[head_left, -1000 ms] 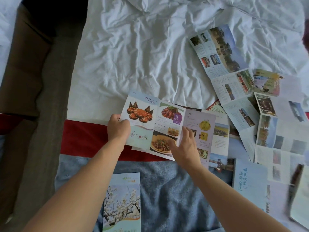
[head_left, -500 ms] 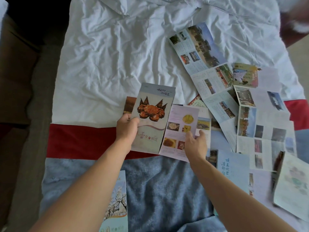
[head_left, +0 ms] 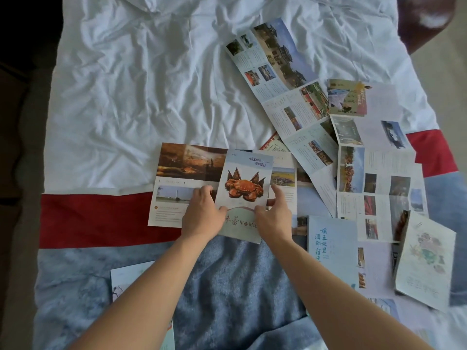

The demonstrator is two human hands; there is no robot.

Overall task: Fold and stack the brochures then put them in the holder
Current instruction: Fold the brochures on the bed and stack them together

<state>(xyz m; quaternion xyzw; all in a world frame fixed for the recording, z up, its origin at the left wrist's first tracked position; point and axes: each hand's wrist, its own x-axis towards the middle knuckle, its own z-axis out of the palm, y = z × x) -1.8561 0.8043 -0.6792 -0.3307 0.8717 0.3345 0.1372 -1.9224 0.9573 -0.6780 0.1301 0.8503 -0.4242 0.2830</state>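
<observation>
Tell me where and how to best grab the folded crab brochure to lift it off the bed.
Probably by its long side edges near the bottom, where the left hand and right hand now sit. The crab brochure lies flat and folded narrow, partly over an open brochure, so pinch from the near end, thumb on top, fingers sliding beneath, keeping the panels closed.

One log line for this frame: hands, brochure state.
left hand: grips crab brochure | right hand: grips same | brochure: folded | holder: not visible
</observation>
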